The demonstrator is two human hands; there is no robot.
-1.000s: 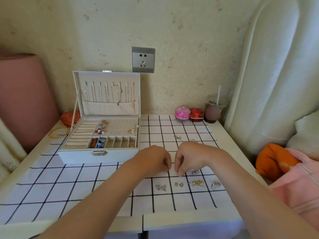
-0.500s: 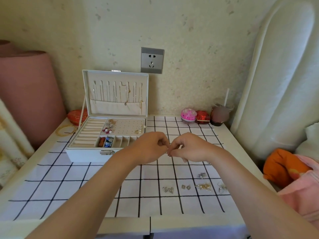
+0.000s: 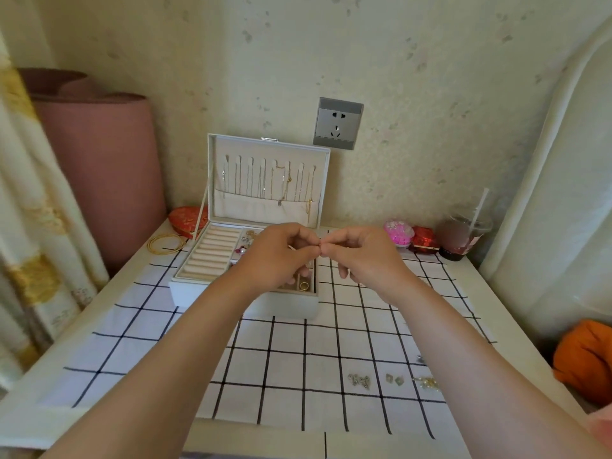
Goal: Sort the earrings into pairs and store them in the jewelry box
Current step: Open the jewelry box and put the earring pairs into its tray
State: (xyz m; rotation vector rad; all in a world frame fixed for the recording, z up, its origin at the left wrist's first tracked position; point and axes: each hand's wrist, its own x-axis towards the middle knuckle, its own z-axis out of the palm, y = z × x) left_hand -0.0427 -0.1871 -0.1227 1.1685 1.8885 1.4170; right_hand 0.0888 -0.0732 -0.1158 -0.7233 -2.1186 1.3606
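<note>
The white jewelry box (image 3: 243, 301) stands open at the back left of the checked cloth, with necklaces hanging in its lid and ring rolls on its left side. My left hand (image 3: 278, 256) and my right hand (image 3: 362, 256) are raised in front of the box, fingertips pinched together on a tiny earring (image 3: 319, 250) that is barely visible. My left hand hides much of the box's earring panel. Loose earrings lie near the front right: a sparkly pair (image 3: 359, 380), a square pair (image 3: 394, 379) and a gold-and-pearl pair (image 3: 429, 383).
Gold bangles (image 3: 165, 243) and a red pouch (image 3: 185, 217) lie left of the box. A pink trinket (image 3: 399, 232), a red box (image 3: 424, 238) and a drink cup with straw (image 3: 458, 238) stand at the back right. An orange item (image 3: 583, 362) lies off the table's right edge.
Both hands have risen from the earrings at the front of the cloth and moved toward the jewelry box, staying pinched together. The view has tilted up.
</note>
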